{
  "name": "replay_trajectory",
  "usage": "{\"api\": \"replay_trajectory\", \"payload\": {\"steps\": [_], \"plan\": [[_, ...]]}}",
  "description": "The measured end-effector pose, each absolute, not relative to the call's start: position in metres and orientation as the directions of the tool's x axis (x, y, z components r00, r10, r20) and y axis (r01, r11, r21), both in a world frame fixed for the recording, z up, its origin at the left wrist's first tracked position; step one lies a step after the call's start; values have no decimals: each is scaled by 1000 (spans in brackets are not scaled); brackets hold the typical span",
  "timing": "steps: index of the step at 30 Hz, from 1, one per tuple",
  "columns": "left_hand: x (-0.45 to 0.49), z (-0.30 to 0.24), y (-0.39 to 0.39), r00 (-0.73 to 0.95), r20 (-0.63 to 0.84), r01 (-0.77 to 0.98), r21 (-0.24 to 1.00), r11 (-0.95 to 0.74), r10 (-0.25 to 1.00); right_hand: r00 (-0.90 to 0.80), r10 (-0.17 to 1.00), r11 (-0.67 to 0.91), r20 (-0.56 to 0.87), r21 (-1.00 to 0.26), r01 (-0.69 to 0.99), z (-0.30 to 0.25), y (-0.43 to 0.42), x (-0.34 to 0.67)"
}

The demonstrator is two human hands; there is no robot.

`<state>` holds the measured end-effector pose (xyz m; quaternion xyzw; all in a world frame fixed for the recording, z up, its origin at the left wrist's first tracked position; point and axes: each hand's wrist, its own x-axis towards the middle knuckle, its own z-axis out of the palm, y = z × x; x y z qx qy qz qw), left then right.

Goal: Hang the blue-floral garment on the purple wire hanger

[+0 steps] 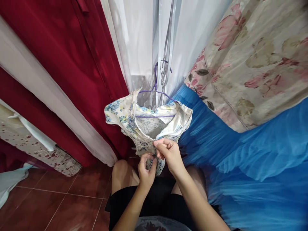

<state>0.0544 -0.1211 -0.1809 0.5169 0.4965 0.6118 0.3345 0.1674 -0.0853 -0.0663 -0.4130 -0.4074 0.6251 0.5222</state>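
A white garment with a blue floral print (134, 120) hangs on a purple wire hanger (157, 91) in front of me. The hanger hooks onto a metal window grille behind it. My left hand (146, 171) pinches the garment's front lower down, fingers closed on the fabric. Just above and to the right, my right hand (168, 152) pinches the same front edge. Both hands sit close together over my knees.
Dark red curtains (72, 64) and a white sheer curtain (130, 38) hang at left and centre. A bed with a blue ruffled skirt (240, 154) and a floral cover (252, 57) stands at right. Red floor tiles (60, 205) lie below left.
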Motion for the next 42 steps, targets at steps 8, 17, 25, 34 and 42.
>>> {"api": "replay_trajectory", "payload": {"steps": [8,17,25,34,42], "plan": [[42,-155,-103,-204,483,319,855,-409,851,-115,982,-184,-153,-921,-345,-95,-103,154],[54,-176,-114,-119,479,368,835,-410,870,-27,999,21,37,-895,-445,4,-13,174],[28,-172,-99,151,416,407,801,-440,897,2,993,102,118,-854,-510,23,-8,164],[6,9,-9,222,783,516,412,-751,581,2,961,263,276,-914,-308,17,-29,165],[3,15,3,278,813,582,281,-763,511,11,959,282,283,-953,-108,-10,-6,167]]}}
